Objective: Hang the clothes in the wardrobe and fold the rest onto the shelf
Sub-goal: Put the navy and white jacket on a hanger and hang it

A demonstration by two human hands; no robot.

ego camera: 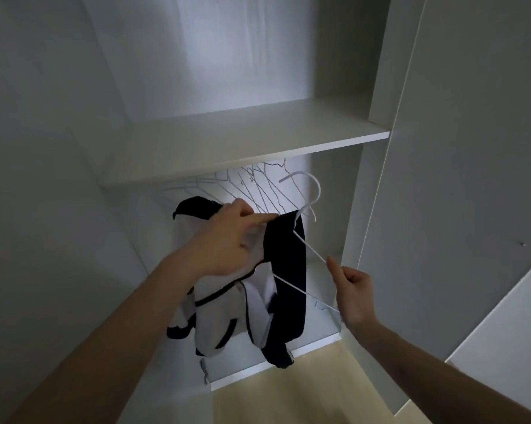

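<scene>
A white garment with black trim (218, 316) hangs in front of the open wardrobe, partly draped over a white hanger (311, 194). My left hand (227, 240) pinches the garment's top edge near the hanger's neck. My right hand (354, 289) holds the hanger's lower right arm between curled fingers. The hanger's hook points up and left, just under the shelf (258, 142). The rail itself is hidden behind the shelf.
Several empty white hangers (258, 185) hang in a row under the shelf. The wardrobe's side panel (459, 148) stands at the right, a white wall at the left. The wardrobe floor edge (273, 365) meets pale wood flooring (304, 393) below.
</scene>
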